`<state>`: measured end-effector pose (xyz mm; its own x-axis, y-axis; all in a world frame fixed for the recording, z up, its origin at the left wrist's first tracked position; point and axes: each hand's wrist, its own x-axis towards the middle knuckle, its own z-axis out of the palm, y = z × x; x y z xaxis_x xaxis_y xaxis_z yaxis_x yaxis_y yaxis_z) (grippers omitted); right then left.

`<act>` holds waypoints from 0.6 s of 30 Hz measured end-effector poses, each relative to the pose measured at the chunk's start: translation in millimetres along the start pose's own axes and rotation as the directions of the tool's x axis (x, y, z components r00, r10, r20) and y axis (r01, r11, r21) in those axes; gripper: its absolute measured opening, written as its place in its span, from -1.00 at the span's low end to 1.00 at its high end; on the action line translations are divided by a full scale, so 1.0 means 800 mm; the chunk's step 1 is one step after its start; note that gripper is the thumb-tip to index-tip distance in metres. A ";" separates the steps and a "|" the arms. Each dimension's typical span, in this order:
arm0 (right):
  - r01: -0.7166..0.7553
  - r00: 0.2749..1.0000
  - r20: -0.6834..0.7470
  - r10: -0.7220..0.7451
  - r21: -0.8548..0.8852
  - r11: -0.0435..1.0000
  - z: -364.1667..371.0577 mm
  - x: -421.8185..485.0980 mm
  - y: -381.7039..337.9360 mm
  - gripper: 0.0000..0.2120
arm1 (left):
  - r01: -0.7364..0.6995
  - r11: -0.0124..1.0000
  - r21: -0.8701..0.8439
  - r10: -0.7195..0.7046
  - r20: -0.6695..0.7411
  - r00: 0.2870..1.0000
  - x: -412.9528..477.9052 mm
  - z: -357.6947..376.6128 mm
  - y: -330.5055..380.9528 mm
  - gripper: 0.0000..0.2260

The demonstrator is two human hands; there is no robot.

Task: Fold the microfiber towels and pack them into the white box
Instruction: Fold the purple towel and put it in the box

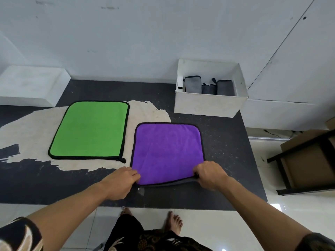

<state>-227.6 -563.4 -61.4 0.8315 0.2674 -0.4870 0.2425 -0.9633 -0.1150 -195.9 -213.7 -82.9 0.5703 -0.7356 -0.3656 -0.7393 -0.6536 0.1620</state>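
Observation:
A purple towel (pixel 167 151) with black trim lies flat on the dark table (pixel 226 160), its grey underside showing along the near edge. My left hand (pixel 121 182) pinches its near left corner. My right hand (pixel 208 175) pinches its near right corner, slightly lifted. A green towel (pixel 90 129) with black trim lies flat to the left, untouched. The white box (pixel 208 104) stands at the back right of the table and holds several folded grey towels (pixel 208 86).
A white block (pixel 30 86) sits at the table's back left against the wall. A pale worn patch (pixel 32 131) spreads under the green towel. A dark-framed stand with a cardboard box (pixel 308 160) is on the floor to the right.

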 end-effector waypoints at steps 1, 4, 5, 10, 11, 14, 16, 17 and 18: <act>0.008 1.000 0.010 -0.008 0.014 1.000 -0.001 0.000 0.003 -0.84 | -0.001 0.999 -0.038 0.002 0.007 1.000 0.002 -0.002 -0.002 -0.82; -0.013 0.999 0.031 0.009 0.111 0.994 -0.009 0.005 0.019 -0.84 | 0.062 0.976 -0.207 -0.063 0.002 0.998 0.011 -0.020 -0.014 -0.88; -0.043 0.999 0.036 0.038 0.167 0.985 -0.011 0.007 0.026 -0.84 | 0.103 0.958 -0.267 -0.110 -0.009 0.994 0.015 -0.028 -0.019 -0.89; -0.227 0.955 0.009 0.297 0.665 0.711 -0.010 0.027 0.050 -0.87 | 0.319 0.686 -0.654 -0.439 -0.023 0.898 0.041 -0.059 -0.037 -0.93; -0.240 0.931 0.003 0.365 0.760 0.604 -0.009 0.031 0.051 -0.86 | 0.338 0.609 -0.718 -0.501 -0.017 0.866 0.046 -0.059 -0.039 -0.92; -0.310 0.837 0.084 0.540 0.887 0.343 0.002 0.042 0.051 -0.88 | 0.387 0.482 -0.786 -0.600 0.026 0.800 0.059 -0.048 -0.040 -0.96; -0.365 0.807 0.114 0.579 0.867 0.338 0.013 0.047 0.048 -0.88 | 0.422 0.443 -0.791 -0.644 0.046 0.763 0.066 -0.034 -0.033 -0.91; -0.369 0.800 0.089 0.593 0.853 0.370 0.015 0.051 0.048 -0.87 | 0.426 0.427 -0.798 -0.671 0.036 0.740 0.069 -0.031 -0.031 -0.90; -0.354 0.792 0.047 0.609 0.848 0.395 0.013 0.057 0.049 -0.85 | 0.415 0.406 -0.814 -0.700 0.016 0.714 0.074 -0.031 -0.031 -0.90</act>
<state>-185.8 -588.9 -97.3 0.7828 -0.3756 -0.4962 -0.6220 -0.4944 -0.6071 -134.7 -245.1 -85.5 0.9190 -0.0654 -0.3888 0.2284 -0.7154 0.6603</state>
